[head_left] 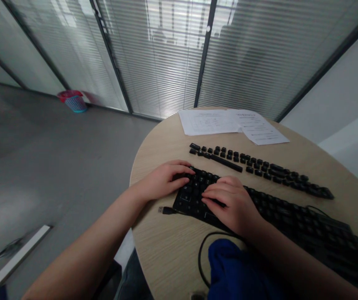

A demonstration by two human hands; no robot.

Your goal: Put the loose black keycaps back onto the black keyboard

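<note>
Many loose black plastic keycaps [258,172] lie off the board in rough rows beyond the fingers of both hands; the long black plastic keyboard [279,210] sits beneath those fingers on the round pale-wood table [172,246] and bears many caps; the dimness hides which places are bare, so what is left is unclear; the left hand [166,179] rests at the board's end, thumb slightly apart from forefinger; the right hand [233,204] arches over nearby keys, fingers bunched; whether either grips a cap, I cannot tell.
</note>
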